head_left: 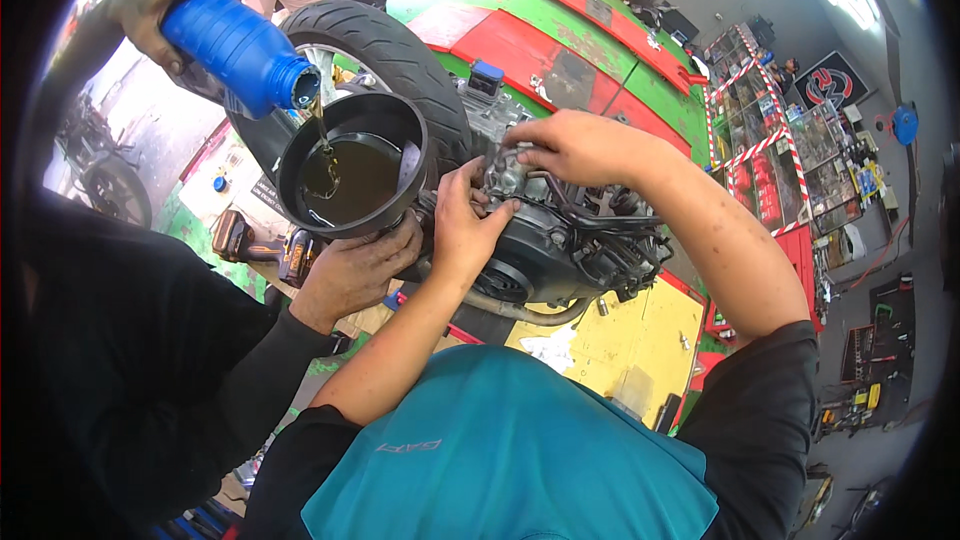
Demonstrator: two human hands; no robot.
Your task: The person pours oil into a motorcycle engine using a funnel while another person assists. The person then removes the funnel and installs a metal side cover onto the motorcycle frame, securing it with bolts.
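Observation:
Both my hands are at a motor-scooter engine point(545, 250). My left hand point(465, 225), thumb apart from its curled fingers, grips a metal part on the engine's near upper side. My right hand point(575, 147) reaches over from the right, with fingers bent round a silvery metal part point(507, 180) on top. What lies under its fingertips is partly hidden. At my left, a co-worker tips a blue bottle point(235, 55), and yellowish oil runs into a wide black funnel point(405, 125). The co-worker's other hand point(365, 275) holds the funnel from below, beside my left forearm.
A tyre point(385, 45) stands behind the funnel. Two cordless power tools point(235, 237) lie at the left. Below the engine is a yellow board point(655, 330) with a white rag point(552, 348). Red ramps point(510, 50) and shelves of parts point(770, 155) are farther off.

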